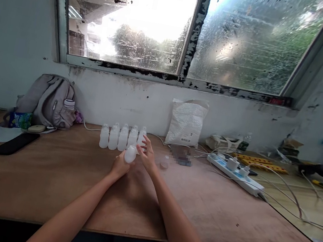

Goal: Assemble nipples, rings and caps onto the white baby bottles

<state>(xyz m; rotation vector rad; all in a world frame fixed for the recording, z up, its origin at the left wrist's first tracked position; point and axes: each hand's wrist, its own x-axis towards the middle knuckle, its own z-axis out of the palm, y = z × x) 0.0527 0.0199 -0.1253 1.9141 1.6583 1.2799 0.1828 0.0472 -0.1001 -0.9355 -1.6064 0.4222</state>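
My left hand (120,166) is wrapped round a small white plastic bottle (130,154), held upright above the wooden table (54,177). My right hand (146,155) sits just to the right of it with fingers spread, fingertips touching the rightmost bottle of a row of several identical white bottles (118,136) standing near the wall. A small round cap-like piece (164,164) lies on the table just right of my right hand.
A grey backpack (47,99) leans at the back left, with a black phone (14,143) and white cloth in front. A white foil bag (186,122) stands against the wall. A white power strip (235,173) with cables and tools lies on the right.
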